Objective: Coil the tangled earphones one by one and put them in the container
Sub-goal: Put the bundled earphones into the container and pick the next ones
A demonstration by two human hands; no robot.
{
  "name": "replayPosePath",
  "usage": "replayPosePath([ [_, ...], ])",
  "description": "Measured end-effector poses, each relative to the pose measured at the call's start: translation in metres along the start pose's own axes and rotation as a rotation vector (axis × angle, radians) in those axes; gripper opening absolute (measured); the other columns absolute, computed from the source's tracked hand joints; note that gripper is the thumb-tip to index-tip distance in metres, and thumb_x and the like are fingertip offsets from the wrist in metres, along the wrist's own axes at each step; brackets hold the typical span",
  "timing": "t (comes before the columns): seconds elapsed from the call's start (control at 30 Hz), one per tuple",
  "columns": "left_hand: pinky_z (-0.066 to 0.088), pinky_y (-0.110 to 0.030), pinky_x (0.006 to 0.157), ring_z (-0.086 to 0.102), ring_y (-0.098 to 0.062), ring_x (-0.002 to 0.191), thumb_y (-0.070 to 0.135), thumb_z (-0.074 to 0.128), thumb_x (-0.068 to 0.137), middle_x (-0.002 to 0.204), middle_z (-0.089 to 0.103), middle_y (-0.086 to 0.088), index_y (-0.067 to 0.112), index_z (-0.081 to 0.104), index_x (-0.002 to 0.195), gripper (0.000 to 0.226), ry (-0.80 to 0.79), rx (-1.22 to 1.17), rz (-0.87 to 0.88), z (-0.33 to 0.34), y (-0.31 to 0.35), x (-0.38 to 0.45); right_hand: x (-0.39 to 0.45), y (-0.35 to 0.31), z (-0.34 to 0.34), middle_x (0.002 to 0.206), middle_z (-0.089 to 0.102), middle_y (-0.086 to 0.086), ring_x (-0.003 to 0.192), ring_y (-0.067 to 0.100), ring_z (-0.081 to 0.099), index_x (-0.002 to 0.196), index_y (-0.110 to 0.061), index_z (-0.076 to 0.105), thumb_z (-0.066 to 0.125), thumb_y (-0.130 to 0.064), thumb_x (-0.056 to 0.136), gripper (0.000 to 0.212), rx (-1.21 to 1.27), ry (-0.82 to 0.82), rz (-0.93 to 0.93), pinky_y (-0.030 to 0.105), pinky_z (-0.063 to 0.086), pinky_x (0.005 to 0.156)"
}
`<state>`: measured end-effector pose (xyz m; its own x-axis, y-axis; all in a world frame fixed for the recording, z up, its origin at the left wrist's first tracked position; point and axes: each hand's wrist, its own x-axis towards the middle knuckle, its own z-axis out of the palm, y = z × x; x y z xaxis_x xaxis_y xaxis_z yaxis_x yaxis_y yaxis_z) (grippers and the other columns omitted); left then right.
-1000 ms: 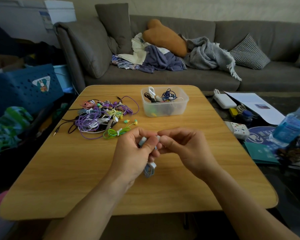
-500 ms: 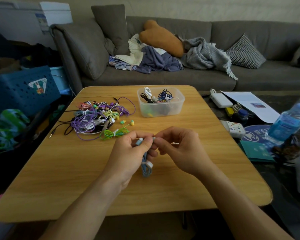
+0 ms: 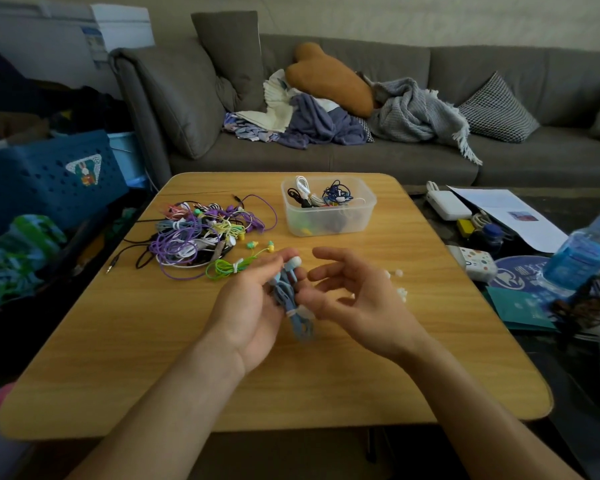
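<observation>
Holding the coiled blue earphones [image 3: 293, 299] above the wooden table [image 3: 118, 341], your left hand [image 3: 253, 306] is curling round the soft, light, springy bundle; take it at its tie. Your right hand [image 3: 357, 299] is hovering, fingers loose. Beyond are lying the tangled pile [image 3: 201, 233] and clear plastic container [image 3: 328, 206].

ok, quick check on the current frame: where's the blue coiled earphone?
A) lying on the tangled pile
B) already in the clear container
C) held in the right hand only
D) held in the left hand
D: the blue coiled earphone sits in the left hand, whose fingers curl round it, while the right hand is open beside it; the clear container holds other coils.
</observation>
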<state>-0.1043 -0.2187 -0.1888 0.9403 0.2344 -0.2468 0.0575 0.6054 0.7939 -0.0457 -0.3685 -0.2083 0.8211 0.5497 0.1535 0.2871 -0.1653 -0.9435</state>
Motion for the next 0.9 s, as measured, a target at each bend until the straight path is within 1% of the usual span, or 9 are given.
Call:
replayPosePath([
  [0.1,0.049,-0.036,0.074,0.059,-0.025,0.076,0.028,0.043,0.099,0.084,0.060,-0.014,0.005,0.059,0.109,0.030,-0.021,-0.160,-0.054,0.002,0.004,-0.003,-0.005,-0.004,0.009,0.113,0.061,-0.015,0.093,0.003,0.066,0.142,-0.039,0.039,0.090,-0.046,0.061,0.096,-0.230,-0.142,0.025,0.025,0.059,0.073],
  [0.23,0.049,-0.041,0.084,0.059,-0.031,0.089,0.033,0.042,0.099,0.096,0.056,-0.018,0.006,0.055,0.103,0.030,-0.004,-0.111,0.005,0.000,0.005,-0.002,-0.003,-0.001,0.018,0.101,0.065,-0.009,0.076,0.008,0.067,0.137,-0.039,0.045,0.086,-0.028,0.073,0.076,-0.201,0.021,-0.020,0.029,0.059,0.068],
  [0.43,0.045,-0.040,0.086,0.058,-0.027,0.099,0.035,0.045,0.096,0.099,0.057,-0.016,0.011,0.055,0.106,0.028,-0.004,0.119,0.180,0.000,0.001,-0.001,-0.002,-0.002,0.027,0.099,0.069,-0.014,0.087,-0.001,0.064,0.126,-0.041,0.058,0.069,-0.012,0.084,0.052,-0.204,0.122,-0.086,0.014,0.053,0.070],
  [0.5,0.042,-0.039,0.088,0.058,-0.026,0.102,0.041,0.055,0.087,0.106,0.061,-0.014,0.013,0.055,0.112,0.037,0.005,0.202,0.254,0.000,-0.001,-0.002,0.001,-0.002,0.030,0.100,0.067,-0.016,0.089,-0.003,0.063,0.123,-0.041,0.061,0.064,-0.009,0.086,0.049,-0.249,0.186,-0.084,0.009,0.050,0.071],
  [0.6,0.041,-0.034,0.093,0.057,-0.019,0.111,0.046,0.049,0.081,0.122,0.061,-0.012,0.023,0.051,0.124,0.050,-0.002,0.400,0.358,0.000,-0.006,-0.002,0.011,0.001,0.028,0.099,0.069,-0.014,0.088,-0.002,0.063,0.115,-0.038,0.068,0.062,-0.009,0.087,0.041,-0.258,0.297,-0.060,0.011,0.049,0.069],
  [0.7,0.046,-0.015,0.089,0.059,0.000,0.105,0.013,0.056,0.093,0.121,0.061,-0.003,0.022,0.035,0.138,0.051,-0.052,0.506,0.403,-0.004,-0.010,0.002,0.016,0.004,0.025,0.096,0.071,-0.011,0.082,0.000,0.067,0.113,-0.032,0.071,0.070,-0.015,0.086,0.032,-0.178,0.306,-0.060,0.015,0.052,0.072],
  [0.73,0.046,-0.014,0.090,0.058,0.003,0.108,0.002,0.054,0.094,0.125,0.060,-0.001,0.024,0.031,0.142,0.058,-0.054,0.604,0.428,-0.007,-0.012,0.003,0.016,0.003,0.025,0.095,0.071,-0.012,0.080,0.000,0.067,0.113,-0.031,0.071,0.073,-0.018,0.086,0.030,-0.145,0.287,-0.056,0.016,0.053,0.073],
  [0.8,0.044,-0.012,0.094,0.056,0.006,0.114,-0.003,0.047,0.095,0.129,0.058,0.005,0.028,0.026,0.147,0.064,-0.035,0.822,0.513,-0.013,-0.015,0.007,0.016,0.003,0.025,0.089,0.072,-0.012,0.077,0.000,0.068,0.111,-0.030,0.071,0.074,-0.024,0.086,0.025,-0.083,0.267,-0.041,0.020,0.055,0.069],
  [0.9,0.043,-0.010,0.094,0.057,0.006,0.112,-0.001,0.045,0.097,0.125,0.059,0.006,0.026,0.026,0.148,0.060,-0.008,0.918,0.582,-0.015,-0.015,0.010,0.021,0.003,0.023,0.077,0.071,-0.003,0.067,0.003,0.064,0.106,-0.025,0.072,0.066,-0.025,0.093,0.014,0.009,0.304,0.015,0.024,0.053,0.060],
])
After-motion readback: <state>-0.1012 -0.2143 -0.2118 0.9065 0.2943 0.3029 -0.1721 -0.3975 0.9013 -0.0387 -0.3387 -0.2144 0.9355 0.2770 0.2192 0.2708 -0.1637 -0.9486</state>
